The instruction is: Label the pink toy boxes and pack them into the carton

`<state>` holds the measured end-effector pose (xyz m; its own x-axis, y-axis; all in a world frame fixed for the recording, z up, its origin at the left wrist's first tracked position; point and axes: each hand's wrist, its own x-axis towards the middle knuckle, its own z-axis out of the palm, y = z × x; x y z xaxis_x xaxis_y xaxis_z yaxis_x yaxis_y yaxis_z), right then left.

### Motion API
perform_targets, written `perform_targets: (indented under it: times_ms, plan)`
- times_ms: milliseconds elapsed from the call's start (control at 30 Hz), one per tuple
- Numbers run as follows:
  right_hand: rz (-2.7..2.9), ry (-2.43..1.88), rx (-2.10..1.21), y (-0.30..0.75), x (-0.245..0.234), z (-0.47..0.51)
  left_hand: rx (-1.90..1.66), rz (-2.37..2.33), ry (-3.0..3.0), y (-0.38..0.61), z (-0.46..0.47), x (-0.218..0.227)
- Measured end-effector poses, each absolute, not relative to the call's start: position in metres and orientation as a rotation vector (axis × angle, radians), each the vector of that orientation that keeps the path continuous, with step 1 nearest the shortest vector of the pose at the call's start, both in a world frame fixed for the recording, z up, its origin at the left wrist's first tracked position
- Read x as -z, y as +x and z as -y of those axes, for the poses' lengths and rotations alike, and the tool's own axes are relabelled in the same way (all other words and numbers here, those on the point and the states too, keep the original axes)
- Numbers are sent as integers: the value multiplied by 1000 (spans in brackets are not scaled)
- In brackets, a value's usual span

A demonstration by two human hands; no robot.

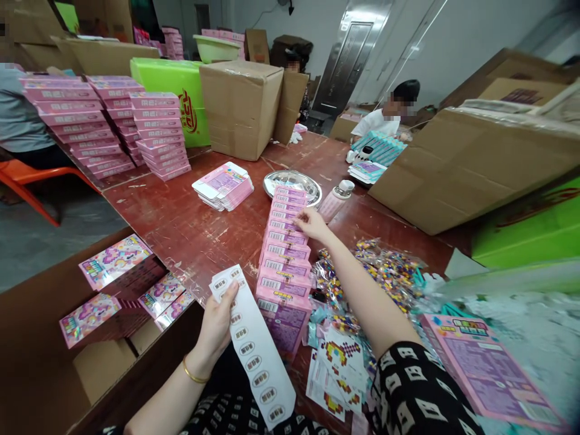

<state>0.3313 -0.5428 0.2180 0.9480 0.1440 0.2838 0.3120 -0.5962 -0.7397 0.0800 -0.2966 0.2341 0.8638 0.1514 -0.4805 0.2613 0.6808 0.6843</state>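
Note:
My left hand (217, 323) grips a white sheet of oval stickers (259, 368) near its upper end, thumb on top. The sheet slants down toward my lap. A row of pink boxes (284, 251) stands in front of me, barcoded edges upward. My right hand (313, 226) reaches to the right side of this row toward its far end. Its fingers are pinched together at a box edge; whatever is between them is too small to make out. Under my right forearm lie clear bags of colorful beads (385, 272) and several printed pattern cards (338, 374).
Flat pink cartons (223, 184), a steel tray (312, 192) and a bottle (338, 199) lie beyond the row. An open carton (104, 368) of boxes sits at lower left. Stacked pink boxes (158, 133) and cardboard boxes (240, 109) surround the table; a person (376, 124) sits across.

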Motion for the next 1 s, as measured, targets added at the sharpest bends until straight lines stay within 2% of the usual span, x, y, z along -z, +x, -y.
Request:
perform_targets:
  times_ms: [267,367,433,500,633,700,1000]
  plan:
    - [309,-2328,183,343,-223,531,85,-534,829,81,297,-232]
    - [207,-2282,384,328,-233,532,91,-519,857,79,298,-231]
    - [118,-2122,600,296,-244,530,84,-501,869,77,301,-230]
    - [122,-1960,651,246,-257,521,80,-476,881,73,308,-231]
    - [390,-1954,-23,131,-269,493,66,-339,957,63,325,-229]
    - [373,-1913,-194,92,-266,482,44,-243,1023,60,330,-228]
    - [99,-1621,-145,67,-255,480,-68,-81,1208,59,333,-231]
